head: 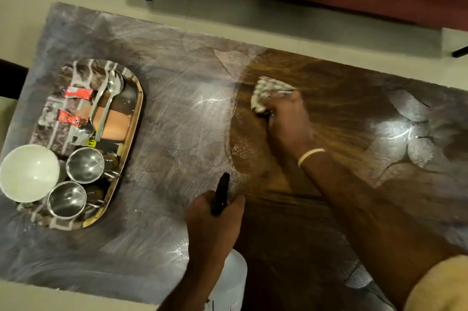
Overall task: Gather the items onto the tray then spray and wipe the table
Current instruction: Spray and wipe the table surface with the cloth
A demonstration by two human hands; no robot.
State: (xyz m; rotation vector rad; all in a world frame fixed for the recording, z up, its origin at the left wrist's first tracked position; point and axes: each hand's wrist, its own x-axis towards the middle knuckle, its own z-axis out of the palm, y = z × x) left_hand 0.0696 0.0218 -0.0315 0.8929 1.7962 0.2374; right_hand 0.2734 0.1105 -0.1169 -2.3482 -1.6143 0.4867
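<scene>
Right hand (286, 118) squeezing a white cloth (268, 94) on the table (177, 133), left hand (215, 219) gripping a spray bottle (229, 283) at 6 o'clock, tray (134, 118) at 9 o'clock, yellow tag (91, 140) too blurry to read

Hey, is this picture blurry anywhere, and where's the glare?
Head view: the right hand and its cloth are motion-smeared; bright glare patches sit on the wet table, mid-table and far right; the tray and left hand look sharper.
</scene>
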